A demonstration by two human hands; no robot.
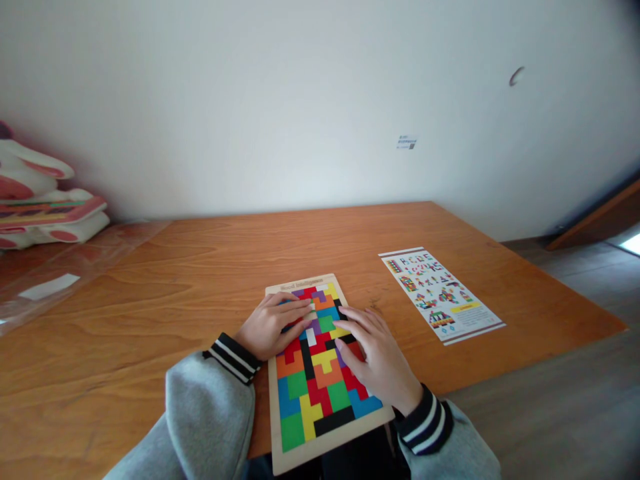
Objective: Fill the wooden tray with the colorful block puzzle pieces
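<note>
"Board where?"
"Puzzle board (279, 460) on the bench (200, 280), near end jutting past the edge. Coloured pieces (326, 376) packed flat inside the frame."
"Left hand (274, 325)?"
"Open, palm down, fingers extended over the board's upper left."
"Right hand (377, 353)?"
"Open too, fingers loosely bent and spread over the right side. Firm fingertip contact: can't tell."
"Nearby?"
"Printed sheet (440, 297) right of the board, apart from it. Pink-and-white toy (50, 207) far left, by the wall (250, 107)."
</note>
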